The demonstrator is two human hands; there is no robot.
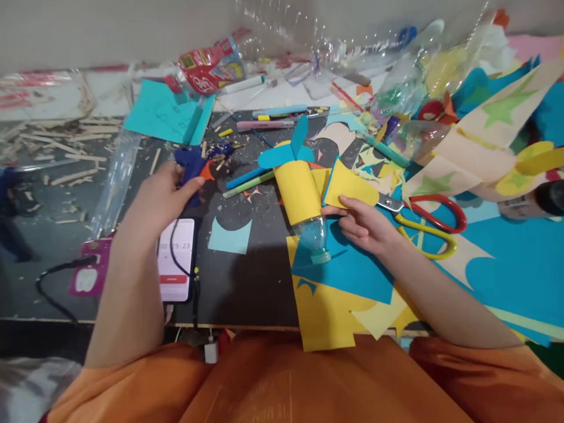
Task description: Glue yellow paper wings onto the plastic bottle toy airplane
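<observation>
My left hand (161,197) grips the handle of a blue glue gun (194,161) that lies on the dark table (247,282). My right hand (363,222) pinches a yellow paper piece (348,185) next to a plastic bottle wrapped in yellow paper (299,191). The bottle's clear neck and blue cap (315,238) point toward me, and blue paper blades (291,147) sit at its far end. Red and yellow scissors (425,220) lie just right of my right hand.
A phone (176,258) showing a timer lies under my left wrist, with a black cable. Blue and yellow paper sheets (339,282) cover the near right. Markers (264,124), wooden sticks (66,153), clear plastic bottles (396,88) and paper scraps crowd the back.
</observation>
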